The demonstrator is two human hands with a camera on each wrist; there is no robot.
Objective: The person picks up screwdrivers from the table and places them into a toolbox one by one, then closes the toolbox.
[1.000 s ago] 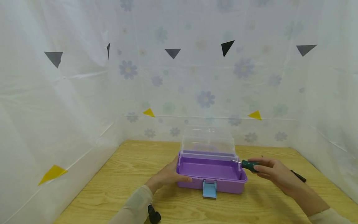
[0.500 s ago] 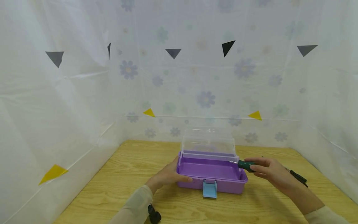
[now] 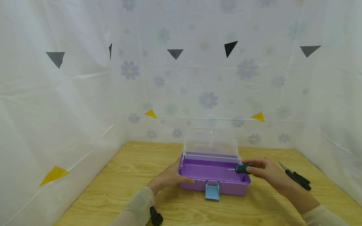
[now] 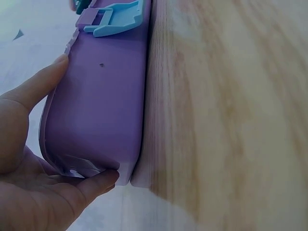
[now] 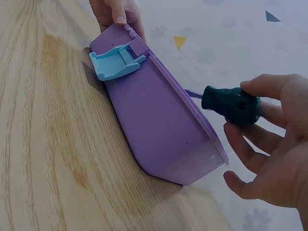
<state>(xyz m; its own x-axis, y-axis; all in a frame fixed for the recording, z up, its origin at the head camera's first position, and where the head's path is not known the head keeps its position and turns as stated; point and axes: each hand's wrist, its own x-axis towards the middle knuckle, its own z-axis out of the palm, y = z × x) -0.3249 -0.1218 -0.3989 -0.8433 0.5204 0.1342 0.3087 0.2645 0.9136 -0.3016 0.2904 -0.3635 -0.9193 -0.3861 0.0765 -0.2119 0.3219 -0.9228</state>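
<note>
Since the earlier frame, the right hand has carried the green-handled screwdriver leftward and lower, so its tip now sits over the right end of the purple box; the fingers grip the handle. Left hand clasps the box's left end, thumb on the front wall. Clear lid stands open at the back rim; the blue latch hangs forward. Two black tools lie near the surface's right edge. Bare wood extends toward the left edge.
</note>
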